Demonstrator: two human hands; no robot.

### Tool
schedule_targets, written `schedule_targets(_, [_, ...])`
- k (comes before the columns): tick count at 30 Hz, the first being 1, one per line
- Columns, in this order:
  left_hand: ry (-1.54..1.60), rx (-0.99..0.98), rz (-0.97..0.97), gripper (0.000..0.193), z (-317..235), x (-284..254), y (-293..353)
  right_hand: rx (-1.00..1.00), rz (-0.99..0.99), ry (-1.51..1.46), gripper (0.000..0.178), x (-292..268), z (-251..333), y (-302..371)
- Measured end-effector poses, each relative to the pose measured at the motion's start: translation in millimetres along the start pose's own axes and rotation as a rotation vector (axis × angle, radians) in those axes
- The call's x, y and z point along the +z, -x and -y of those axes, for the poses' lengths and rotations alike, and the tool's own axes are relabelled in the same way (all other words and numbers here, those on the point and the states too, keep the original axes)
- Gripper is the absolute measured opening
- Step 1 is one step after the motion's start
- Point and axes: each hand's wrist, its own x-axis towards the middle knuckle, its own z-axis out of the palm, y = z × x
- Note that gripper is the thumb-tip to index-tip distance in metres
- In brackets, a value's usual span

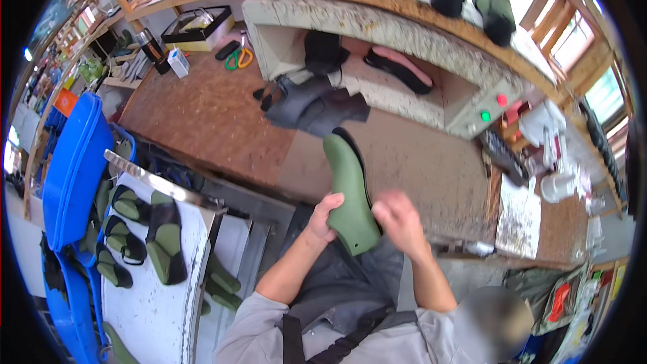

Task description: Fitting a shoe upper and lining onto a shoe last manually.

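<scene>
A green shoe last stands tilted in front of me over the workbench's near edge, its toe end pointing away. Along its right side runs a black sole or insole edge. My left hand is closed round the last's left side near the heel end. At the opposite side, my right hand has its fingers curled in against the black edge by the heel. Motion blurs it, and what it pinches, if anything, is hidden. Dark grey shoe-upper pieces lie on the bench just beyond the toe.
A whitish open box with red and green buttons holds a pink-and-black sole. Scissors lie at the back left. Several green-and-black lasts rest on a white cart beside blue bins. Papers lie right. Shoes line the shelf.
</scene>
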Motion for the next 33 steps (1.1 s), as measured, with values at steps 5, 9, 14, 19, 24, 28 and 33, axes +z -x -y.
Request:
schedule_targets(5, [-0.547, -0.115, -0.219, 0.054, 32, 55, 64, 0.256, 0.010, -0.710, 0.048, 17, 13, 3])
schedule_targets(9, [-0.563, -0.037, -0.246, 0.068, 93, 13, 100, 0.376, 0.035, -0.905, 0.048, 35, -21, 46])
schedule_targets(14, [0.068, -0.515, -0.017, 0.085, 122, -14, 114, 0.598, -0.001, -0.958, 0.047, 48, -50, 57])
schedule_targets(19, [0.147, -0.615, -0.131, 0.084, 113, -15, 105, 0.703, 0.006, -0.967, 0.049, 61, -71, 53])
schedule_targets(24, [-0.625, -0.777, -0.117, 0.054, 66, -6, 77, 0.711, 0.034, -0.963, 0.048, 53, -80, 60])
schedule_targets(28, [-1.483, -0.055, -0.070, 0.023, -56, 11, -12, 0.657, 0.077, -0.698, 0.056, 54, -94, 66])
schedule_targets(33, [-2.086, 0.672, -0.466, 0.023, -188, 1, -190, 0.694, 0.415, -0.369, 0.068, 18, -78, 38])
